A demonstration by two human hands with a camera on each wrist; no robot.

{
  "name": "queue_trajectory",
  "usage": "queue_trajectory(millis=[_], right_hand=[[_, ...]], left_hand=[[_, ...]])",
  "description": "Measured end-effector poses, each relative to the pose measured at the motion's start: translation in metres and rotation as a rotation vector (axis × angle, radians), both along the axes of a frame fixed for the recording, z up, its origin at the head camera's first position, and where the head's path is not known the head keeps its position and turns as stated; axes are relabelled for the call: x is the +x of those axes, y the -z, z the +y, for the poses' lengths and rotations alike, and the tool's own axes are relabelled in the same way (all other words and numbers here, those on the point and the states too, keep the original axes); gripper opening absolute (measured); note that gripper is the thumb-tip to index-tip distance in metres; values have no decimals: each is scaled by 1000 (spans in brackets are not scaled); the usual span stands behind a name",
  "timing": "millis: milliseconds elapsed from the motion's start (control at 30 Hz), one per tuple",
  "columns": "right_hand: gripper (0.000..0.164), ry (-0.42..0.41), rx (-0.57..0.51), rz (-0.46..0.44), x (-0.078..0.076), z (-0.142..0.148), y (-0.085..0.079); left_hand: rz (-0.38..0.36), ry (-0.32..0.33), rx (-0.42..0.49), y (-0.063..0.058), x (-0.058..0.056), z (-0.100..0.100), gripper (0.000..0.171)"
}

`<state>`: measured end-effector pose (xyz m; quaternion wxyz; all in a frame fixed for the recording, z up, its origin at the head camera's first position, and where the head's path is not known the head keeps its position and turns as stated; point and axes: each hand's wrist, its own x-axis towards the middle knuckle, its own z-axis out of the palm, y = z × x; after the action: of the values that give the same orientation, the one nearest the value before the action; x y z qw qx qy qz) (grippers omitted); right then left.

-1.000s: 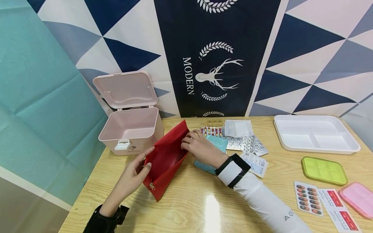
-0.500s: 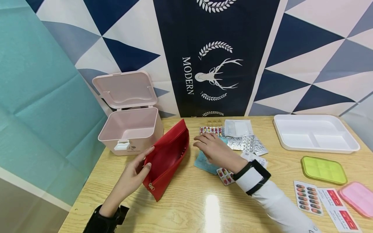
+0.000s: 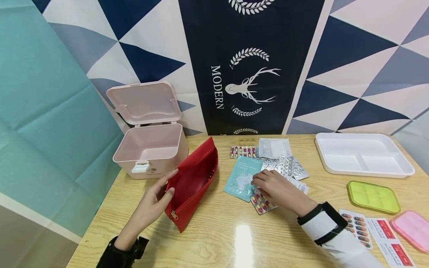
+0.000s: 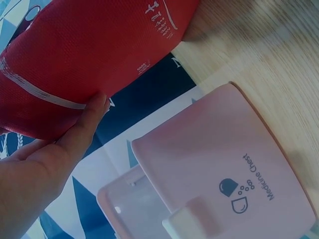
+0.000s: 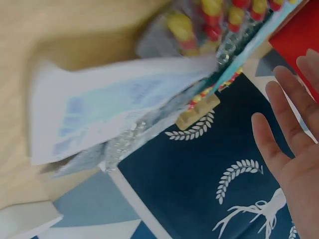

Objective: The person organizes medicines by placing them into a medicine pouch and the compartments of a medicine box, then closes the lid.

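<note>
My left hand (image 3: 151, 204) holds a red zipper pouch (image 3: 192, 186) by its left edge, its mouth gaping upward. In the left wrist view the thumb lies along the pouch's printed outer side (image 4: 94, 55). Over the pile of medicine packs is my right hand (image 3: 283, 191), overlapping the right edge of a teal sachet (image 3: 242, 178) and a red-and-yellow capsule blister pack (image 3: 261, 203). The right wrist view shows that hand's fingers (image 5: 286, 119) extended, with nothing between them. A white printed packet (image 3: 298, 183) lies partly behind it.
Behind the pouch stands a pink medicine chest (image 3: 151, 149), lid raised. Silver blister packs (image 3: 286, 165), a clear packet (image 3: 275, 147) and another capsule blister (image 3: 242, 151) lie at the back. Rightward are a white divided tray (image 3: 365, 169), a green pill case (image 3: 373, 196) and a pink one (image 3: 413, 229).
My right hand has left the pouch's mouth and moved right and toward me, over the packs, uncovering the teal sachet. My left hand and the pouch have stayed in place.
</note>
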<state>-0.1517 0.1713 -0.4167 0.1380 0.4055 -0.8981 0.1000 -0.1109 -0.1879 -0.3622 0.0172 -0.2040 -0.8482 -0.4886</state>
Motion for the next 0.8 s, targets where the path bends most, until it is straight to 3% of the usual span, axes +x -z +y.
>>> queue_trajectory(millis=[333,633,800], right_hand=[[26,11,32,-88,16,14,13],[50,26,8,-187,21,19,16],[49,23,7,-183,20,20,18]], left_hand=[[2,-4,21,0,0,2,48],[14,0,17,0,-1,1,48],[14,1,16,1,-1,0,48]])
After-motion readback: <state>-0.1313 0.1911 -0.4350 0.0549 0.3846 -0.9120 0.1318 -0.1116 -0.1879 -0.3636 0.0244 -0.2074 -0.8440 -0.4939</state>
